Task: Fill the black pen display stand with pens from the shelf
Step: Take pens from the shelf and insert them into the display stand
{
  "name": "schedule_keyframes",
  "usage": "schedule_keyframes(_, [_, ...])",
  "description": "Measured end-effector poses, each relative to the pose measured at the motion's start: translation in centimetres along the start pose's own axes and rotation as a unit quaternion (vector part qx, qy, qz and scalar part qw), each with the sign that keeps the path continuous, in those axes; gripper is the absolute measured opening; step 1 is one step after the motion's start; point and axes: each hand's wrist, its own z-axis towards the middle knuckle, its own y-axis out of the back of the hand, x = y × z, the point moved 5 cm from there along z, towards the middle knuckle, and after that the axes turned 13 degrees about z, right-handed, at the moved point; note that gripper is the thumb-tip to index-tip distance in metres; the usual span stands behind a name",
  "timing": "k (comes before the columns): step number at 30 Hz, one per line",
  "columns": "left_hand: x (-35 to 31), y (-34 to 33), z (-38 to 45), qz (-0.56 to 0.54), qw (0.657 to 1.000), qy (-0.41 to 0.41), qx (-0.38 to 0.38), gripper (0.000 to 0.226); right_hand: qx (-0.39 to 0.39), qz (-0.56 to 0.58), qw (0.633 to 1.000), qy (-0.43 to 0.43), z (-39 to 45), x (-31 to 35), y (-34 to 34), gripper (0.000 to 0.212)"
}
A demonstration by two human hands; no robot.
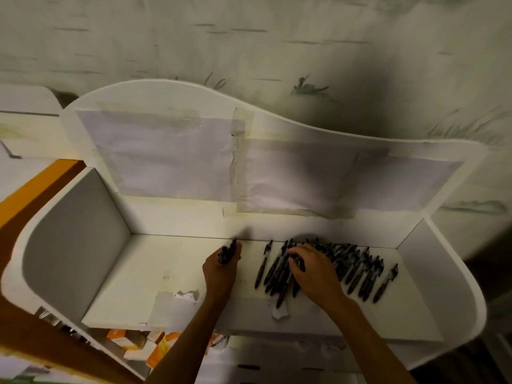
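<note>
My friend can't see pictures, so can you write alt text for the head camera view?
A person's left hand grips a bundle of black pens while the right hand picks among a pile of black pens lying on a white shelf. Taped paper sheets cover the shelf's back panel.

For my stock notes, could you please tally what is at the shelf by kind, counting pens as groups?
Hands: 2, left hand, right hand
Pen groups: 2, held bundle, loose pile
Torn paper scraps: 2, left scrap, right scrap
Total: 6
</note>
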Motion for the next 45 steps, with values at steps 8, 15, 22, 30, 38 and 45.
schedule_keyframes(8, [-0.5, 1.8, 0.7, 0.075, 0.997, 0.014, 0.016, 0.022, 0.002, 0.022, 1.000, 0.014, 1.3, 1.6, 0.5, 0.024])
schedule_keyframes(15, [-3.5, 5.5, 0.7, -0.030, 0.992, 0.007, 0.121, 0.029, 0.012, 0.053, 0.997, 0.051, 3.6, 6.0, -0.4, 0.024])
schedule_keyframes(22, [-6.3, 13.5, 0.5, -0.070, 0.994, 0.008, 0.083, 0.054, 0.038, 0.056, 0.991, 0.112, 5.2, 13.4, -3.2, 0.023])
schedule_keyframes(30, [-6.7, 24.7, -0.5, -0.175, 0.981, 0.015, 0.081, 0.041, 0.056, 0.062, 0.978, 0.191, 5.2, 24.1, -7.2, 0.023])
schedule_keyframes(38, [-3.8, 39.8, -1.6, -0.208, 0.976, -0.001, 0.062, 0.044, 0.056, 0.088, 0.963, 0.250, 2.7, 37.5, -13.2, 0.023])
schedule_keyframes(45, [3.1, 53.7, -1.6, -0.263, 0.964, -0.006, 0.036, 0.030, 0.081, 0.129, 0.943, 0.296, -0.4, 49.7, -21.6, 0.023])
